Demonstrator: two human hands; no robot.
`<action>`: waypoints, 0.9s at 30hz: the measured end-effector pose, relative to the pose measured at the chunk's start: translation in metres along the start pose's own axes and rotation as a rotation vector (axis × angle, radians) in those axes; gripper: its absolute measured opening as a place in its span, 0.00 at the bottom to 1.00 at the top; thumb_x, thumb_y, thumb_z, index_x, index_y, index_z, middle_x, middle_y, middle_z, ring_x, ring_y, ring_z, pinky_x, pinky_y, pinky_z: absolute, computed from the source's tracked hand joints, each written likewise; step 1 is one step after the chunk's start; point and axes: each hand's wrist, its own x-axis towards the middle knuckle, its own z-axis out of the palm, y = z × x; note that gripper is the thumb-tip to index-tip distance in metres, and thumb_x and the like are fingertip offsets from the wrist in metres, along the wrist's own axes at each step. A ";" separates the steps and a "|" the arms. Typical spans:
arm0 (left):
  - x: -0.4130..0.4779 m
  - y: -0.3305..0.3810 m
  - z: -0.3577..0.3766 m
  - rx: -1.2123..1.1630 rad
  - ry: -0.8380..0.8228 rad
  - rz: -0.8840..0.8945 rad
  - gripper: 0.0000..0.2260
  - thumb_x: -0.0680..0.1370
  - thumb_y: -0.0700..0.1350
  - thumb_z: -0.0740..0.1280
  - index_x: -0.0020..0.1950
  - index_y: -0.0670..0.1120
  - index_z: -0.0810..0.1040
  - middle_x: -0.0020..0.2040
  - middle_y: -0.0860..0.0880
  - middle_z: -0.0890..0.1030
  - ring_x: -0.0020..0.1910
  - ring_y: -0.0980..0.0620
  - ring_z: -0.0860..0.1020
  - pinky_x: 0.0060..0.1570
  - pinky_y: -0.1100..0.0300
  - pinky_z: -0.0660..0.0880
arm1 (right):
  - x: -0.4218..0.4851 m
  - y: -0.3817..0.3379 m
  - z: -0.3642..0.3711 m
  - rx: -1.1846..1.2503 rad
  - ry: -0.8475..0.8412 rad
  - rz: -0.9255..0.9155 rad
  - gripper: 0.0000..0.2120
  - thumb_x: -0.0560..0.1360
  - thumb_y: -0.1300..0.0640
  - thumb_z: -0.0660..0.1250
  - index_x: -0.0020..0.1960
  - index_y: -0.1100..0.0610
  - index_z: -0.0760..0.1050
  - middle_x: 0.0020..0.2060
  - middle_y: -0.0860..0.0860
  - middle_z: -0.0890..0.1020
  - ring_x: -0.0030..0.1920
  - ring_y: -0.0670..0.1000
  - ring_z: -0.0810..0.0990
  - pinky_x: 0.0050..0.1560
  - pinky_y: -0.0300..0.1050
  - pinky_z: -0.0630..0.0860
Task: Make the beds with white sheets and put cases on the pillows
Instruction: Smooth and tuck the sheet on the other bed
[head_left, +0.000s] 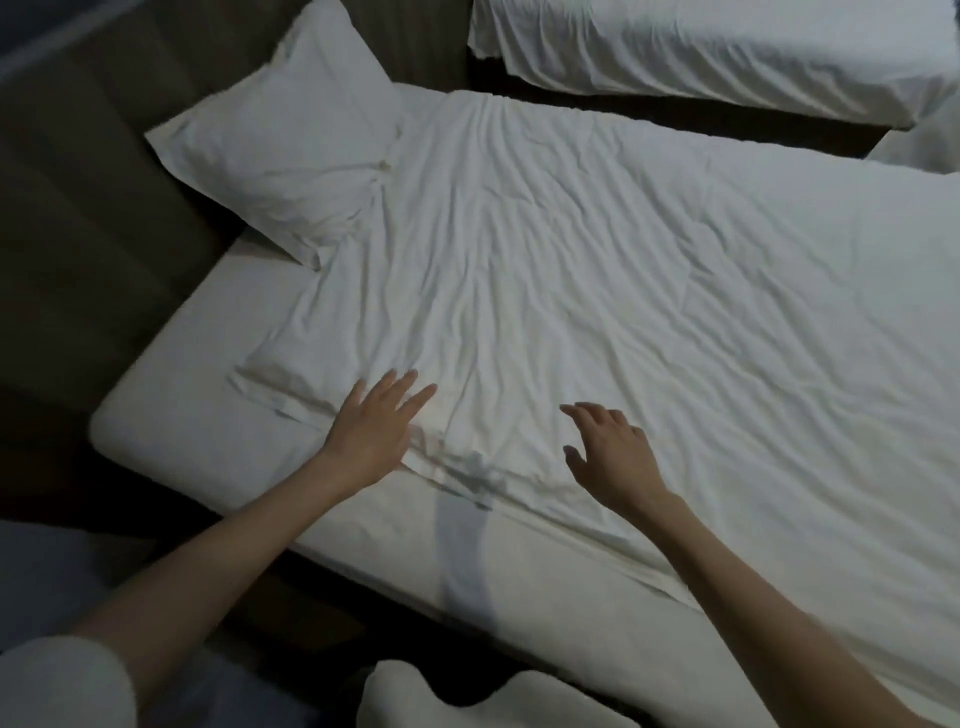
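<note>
Dim room, dark floor. Bed (208, 415) fills the centre of the frame, its mattress bare at lower left. Sheet (597, 291), white and heavily wrinkled, is spread over most of the bed, with its edge folded along the lower side. Pillow (291, 156), cased, lies at upper left, touching the sheet. Second bed (727, 52), sheeted, is at upper right.

Left hand (371, 431) lies flat on the sheet edge at lower centre, grip apart, fingers straight. Right hand (613, 457), just beside it, has its grip apart and fingers loosely bent, holding nothing; contact with the sheet cannot be told.
</note>
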 end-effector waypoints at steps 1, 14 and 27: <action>0.003 -0.014 0.002 0.009 -0.014 0.003 0.28 0.82 0.48 0.54 0.79 0.55 0.42 0.79 0.51 0.45 0.78 0.51 0.46 0.74 0.49 0.46 | 0.005 -0.011 0.004 0.010 -0.012 0.012 0.26 0.79 0.52 0.61 0.75 0.51 0.60 0.72 0.49 0.66 0.69 0.54 0.67 0.63 0.50 0.67; 0.034 -0.120 0.049 0.068 -0.145 -0.039 0.30 0.82 0.49 0.55 0.79 0.55 0.40 0.80 0.50 0.45 0.78 0.49 0.46 0.74 0.48 0.50 | 0.073 -0.082 0.054 0.041 -0.182 0.051 0.27 0.79 0.52 0.61 0.76 0.51 0.58 0.74 0.50 0.63 0.70 0.54 0.65 0.64 0.53 0.68; 0.085 -0.256 0.098 0.134 -0.290 0.073 0.39 0.77 0.43 0.63 0.78 0.55 0.38 0.79 0.49 0.42 0.78 0.48 0.44 0.73 0.48 0.50 | 0.155 -0.184 0.115 0.034 -0.193 0.127 0.26 0.79 0.48 0.61 0.75 0.50 0.59 0.75 0.51 0.60 0.71 0.56 0.63 0.65 0.55 0.67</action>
